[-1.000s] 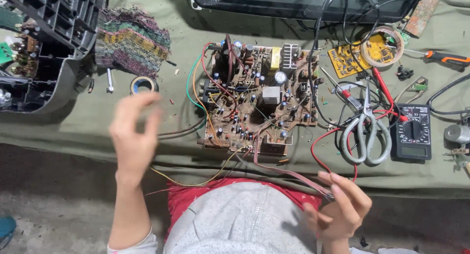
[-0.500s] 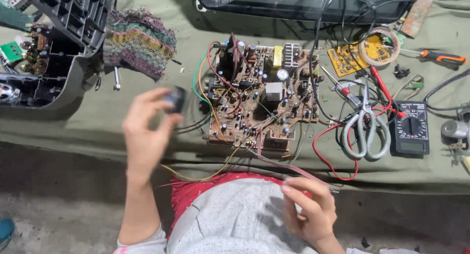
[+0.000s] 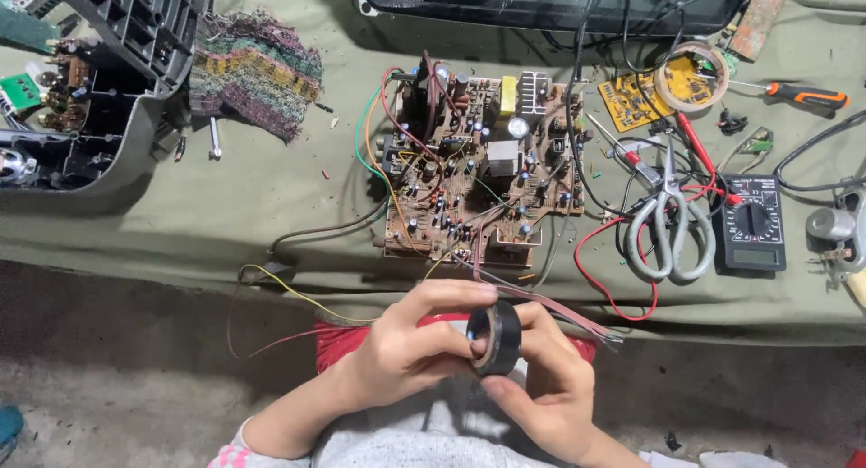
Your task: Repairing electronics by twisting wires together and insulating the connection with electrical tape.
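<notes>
Tape roll (image 3: 497, 338): black, sitting between both hands at lap level, just below bench edge. Left hand (image 3: 406, 351) gripping roll, thumb and fingers closing around rim. Right hand (image 3: 541, 382) pinching roll's lower edge, fingertips feeling along outer face. No free tape end showing; nothing appears peeled yet, judging by smooth rim. Ribbon wires (image 3: 559, 307) trailing from circuit board (image 3: 478, 170) toward hands, ends looking bare, unwrapped. Scissors (image 3: 669, 223) lying untouched beside multimeter (image 3: 750, 223).
</notes>
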